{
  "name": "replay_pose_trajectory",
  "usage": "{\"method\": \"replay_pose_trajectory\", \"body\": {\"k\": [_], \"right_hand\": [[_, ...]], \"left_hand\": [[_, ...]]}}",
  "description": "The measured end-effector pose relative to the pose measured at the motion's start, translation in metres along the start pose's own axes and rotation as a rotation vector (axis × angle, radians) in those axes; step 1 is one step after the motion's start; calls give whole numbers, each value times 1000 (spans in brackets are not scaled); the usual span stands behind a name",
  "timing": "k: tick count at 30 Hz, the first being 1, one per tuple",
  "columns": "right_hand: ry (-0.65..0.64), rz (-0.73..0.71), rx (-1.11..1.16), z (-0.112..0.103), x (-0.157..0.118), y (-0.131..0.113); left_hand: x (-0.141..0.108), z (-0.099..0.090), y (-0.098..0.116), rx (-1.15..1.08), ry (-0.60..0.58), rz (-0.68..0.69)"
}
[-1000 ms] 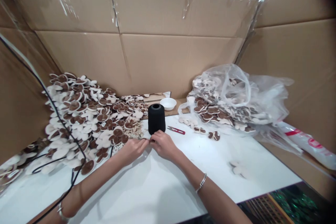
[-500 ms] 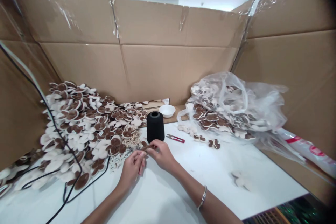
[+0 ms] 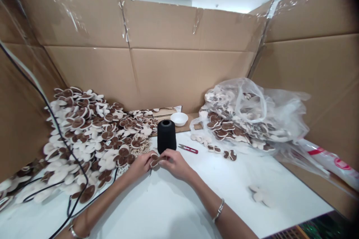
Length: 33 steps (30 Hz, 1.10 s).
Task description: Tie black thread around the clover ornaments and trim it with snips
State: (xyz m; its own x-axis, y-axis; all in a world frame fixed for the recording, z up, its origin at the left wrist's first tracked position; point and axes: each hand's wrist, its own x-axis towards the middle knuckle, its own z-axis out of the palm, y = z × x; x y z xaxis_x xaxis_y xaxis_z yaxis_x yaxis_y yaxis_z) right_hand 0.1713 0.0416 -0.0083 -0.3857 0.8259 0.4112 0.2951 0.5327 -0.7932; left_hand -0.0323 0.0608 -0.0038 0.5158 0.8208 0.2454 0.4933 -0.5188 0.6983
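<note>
Between my two hands, just in front of a black thread cone (image 3: 166, 137), is a small brown fabric piece with a pale edge (image 3: 154, 160). My left hand (image 3: 141, 165) pinches its left side, and my right hand (image 3: 174, 162) has its fingers closed on the right side. Right of the cone lies a pair of red-handled thread snips (image 3: 188, 149). Two brown pieces with pale cord (image 3: 230, 155) rest farther right on the white table (image 3: 196, 194).
A big heap of brown and white pieces (image 3: 84, 130) fills the left, with black cables (image 3: 67, 147) across it. Behind are a white bowl (image 3: 179, 119) and cardboard walls (image 3: 168, 71). A clear plastic bag (image 3: 252, 108) of pieces stands right; a pale piece (image 3: 260, 195) lies nearer.
My left hand has moved up and slightly left, turning flatter. The brown piece now shows more of its face between my hands. My left wrist's bracelet has come into view.
</note>
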Motion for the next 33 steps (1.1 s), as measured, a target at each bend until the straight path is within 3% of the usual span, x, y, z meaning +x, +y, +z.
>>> {"method": "replay_pose_trajectory", "body": {"k": [5, 10, 14, 18, 25, 30, 33], "right_hand": [[-101, -107, -285, -8, -2, -6], [-157, -180, -573, -6, -1, -7], [-130, -161, -718, -3, 0, -8], [-61, -119, -718, 1, -1, -7], [25, -42, -466, 7, -3, -4], [77, 3, -290, 7, -2, -9], [97, 14, -228, 8, -2, -9]], "left_hand": [[16, -16, -1, 305, -191, 111], [22, -20, 13, 660, -289, 264], [12, -14, 31, 928, -306, 354], [-8, 2, 32, 991, -232, 349], [-38, 24, 12, 614, 94, 27], [-45, 27, 25, 49, 49, -195], [-43, 27, 31, -319, 85, -364]]}}
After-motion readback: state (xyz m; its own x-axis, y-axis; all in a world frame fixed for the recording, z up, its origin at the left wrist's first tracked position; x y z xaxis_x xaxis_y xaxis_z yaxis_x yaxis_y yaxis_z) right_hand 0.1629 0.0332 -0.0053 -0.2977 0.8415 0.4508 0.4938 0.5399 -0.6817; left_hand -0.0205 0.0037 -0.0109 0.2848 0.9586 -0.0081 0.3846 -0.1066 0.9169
